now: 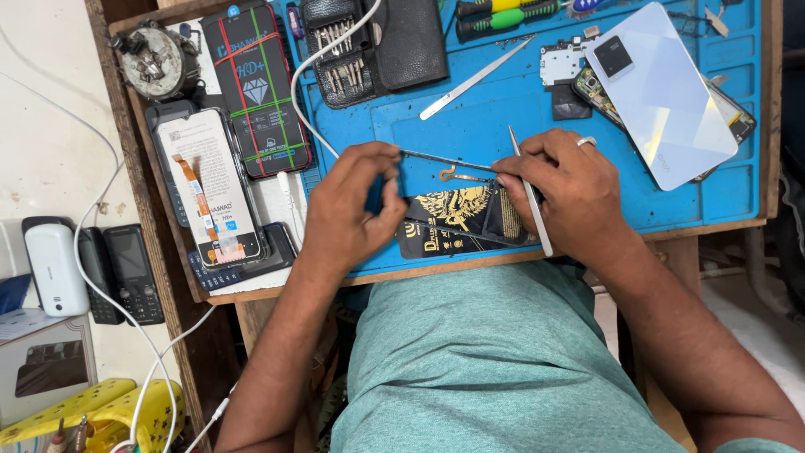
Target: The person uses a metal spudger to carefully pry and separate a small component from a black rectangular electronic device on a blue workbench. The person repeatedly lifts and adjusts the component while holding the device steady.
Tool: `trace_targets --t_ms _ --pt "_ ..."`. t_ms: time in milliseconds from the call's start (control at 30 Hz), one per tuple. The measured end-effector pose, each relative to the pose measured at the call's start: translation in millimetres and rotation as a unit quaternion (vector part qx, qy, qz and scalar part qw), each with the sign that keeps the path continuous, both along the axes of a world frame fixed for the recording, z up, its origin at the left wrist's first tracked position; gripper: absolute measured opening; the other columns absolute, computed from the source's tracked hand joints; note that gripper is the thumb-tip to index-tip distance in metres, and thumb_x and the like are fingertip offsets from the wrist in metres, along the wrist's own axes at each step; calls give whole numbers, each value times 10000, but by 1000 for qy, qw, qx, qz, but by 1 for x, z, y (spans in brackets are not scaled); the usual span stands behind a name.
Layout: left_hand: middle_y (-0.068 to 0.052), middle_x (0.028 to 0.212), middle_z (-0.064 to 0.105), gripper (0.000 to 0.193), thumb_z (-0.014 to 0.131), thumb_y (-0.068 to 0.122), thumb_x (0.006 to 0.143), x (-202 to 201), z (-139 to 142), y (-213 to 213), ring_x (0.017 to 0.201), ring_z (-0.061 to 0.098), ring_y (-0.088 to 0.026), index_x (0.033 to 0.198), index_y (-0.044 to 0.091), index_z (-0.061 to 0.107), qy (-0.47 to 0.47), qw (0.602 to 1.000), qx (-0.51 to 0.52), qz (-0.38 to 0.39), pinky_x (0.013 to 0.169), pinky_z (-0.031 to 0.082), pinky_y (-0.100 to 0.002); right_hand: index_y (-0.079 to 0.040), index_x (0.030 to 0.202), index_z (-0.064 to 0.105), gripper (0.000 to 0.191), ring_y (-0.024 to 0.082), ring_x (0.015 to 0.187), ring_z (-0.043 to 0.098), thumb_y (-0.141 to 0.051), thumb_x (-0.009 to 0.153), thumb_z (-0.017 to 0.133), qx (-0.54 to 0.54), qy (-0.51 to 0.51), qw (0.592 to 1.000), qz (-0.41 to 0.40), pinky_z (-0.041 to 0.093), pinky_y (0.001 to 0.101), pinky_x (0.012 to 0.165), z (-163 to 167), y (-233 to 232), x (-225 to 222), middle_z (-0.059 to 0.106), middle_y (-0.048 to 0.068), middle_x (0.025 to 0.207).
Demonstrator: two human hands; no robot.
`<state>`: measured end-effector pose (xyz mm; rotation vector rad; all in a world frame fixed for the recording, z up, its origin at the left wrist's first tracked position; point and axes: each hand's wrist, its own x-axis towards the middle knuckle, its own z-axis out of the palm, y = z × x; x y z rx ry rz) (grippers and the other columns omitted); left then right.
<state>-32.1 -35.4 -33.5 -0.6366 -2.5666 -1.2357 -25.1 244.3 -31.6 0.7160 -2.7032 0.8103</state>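
My left hand (352,205) pinches the left end of a thin dark strip (444,161) stretched across the blue work mat (495,109). Fingers of my right hand (562,189), which wears a ring, hold the strip's right end together with metal tweezers (528,197) that run under the palm. A small orange flex cable (461,175) lies just below the strip. Beneath both hands rests a black packet with gold print (461,222).
A white phone back cover (662,88) lies at the mat's upper right over a circuit board (587,80). A second pair of tweezers (474,80), a screwdriver bit case (369,46), boxed screens (260,88) and old phones (126,273) sit around.
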Motion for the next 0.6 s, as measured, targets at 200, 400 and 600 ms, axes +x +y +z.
trace_targets --t_ms 200,400,600 --pt "-158 997 625 57 483 59 912 11 8 -31 849 649 -231 870 28 507 -33 989 114 90 758 554 -333 -99 1024 784 129 233 836 641 -113 902 820 21 -1 1000 -14 483 373 727 2 -2 1 654 71 993" --pt "-124 851 578 219 600 184 1016 16 15 -35 739 610 -215 884 21 538 -28 989 24 143 653 497 -352 -87 1096 764 347 275 936 668 -290 838 878 25 -28 999 -21 517 379 797 24 -4 8 683 84 1058" --pt "-93 933 667 369 764 313 896 32 27 -21 721 673 -235 1137 52 664 -150 977 -81 128 583 536 -397 -62 1114 712 668 344 1087 669 -475 630 918 76 -8 997 28 541 430 912 38 -11 20 701 138 1198"
